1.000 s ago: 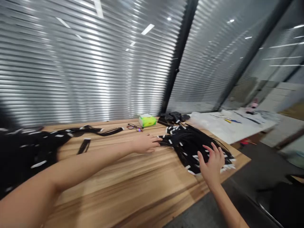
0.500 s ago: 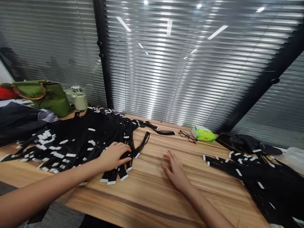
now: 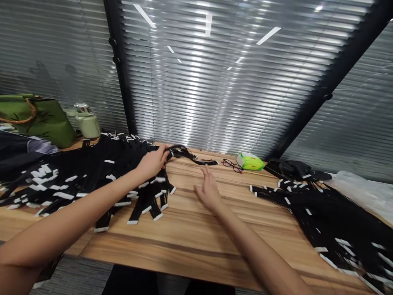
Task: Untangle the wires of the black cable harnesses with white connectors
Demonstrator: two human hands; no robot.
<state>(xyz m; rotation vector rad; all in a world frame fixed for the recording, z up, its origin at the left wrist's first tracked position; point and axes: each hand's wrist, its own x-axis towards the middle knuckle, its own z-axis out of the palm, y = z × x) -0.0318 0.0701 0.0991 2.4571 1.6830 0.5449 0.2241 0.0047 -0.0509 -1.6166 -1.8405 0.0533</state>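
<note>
My left hand [image 3: 155, 161] is closed on a black strap [image 3: 187, 154] at the far right edge of a big heap of black straps with white end tabs [image 3: 76, 176]. The strap trails rightward across the wooden table [image 3: 190, 229]. My right hand [image 3: 208, 189] lies open and flat on the bare wood in the middle, fingers stretched toward the back. A second heap of black straps [image 3: 331, 217] covers the right end of the table, away from both hands.
Glasses [image 3: 232, 164] and a green tissue pack [image 3: 250, 162] lie at the back by the blinds. A green bag [image 3: 33, 119] and a pale green jar [image 3: 86, 121] stand at the back left. Black items [image 3: 294, 168] and clear plastic [image 3: 365, 190] sit far right.
The view has swung from the right heap to the left one. My left hand moved back along the left heap and closed on a strap; my right hand slid slightly farther back on the wood.
</note>
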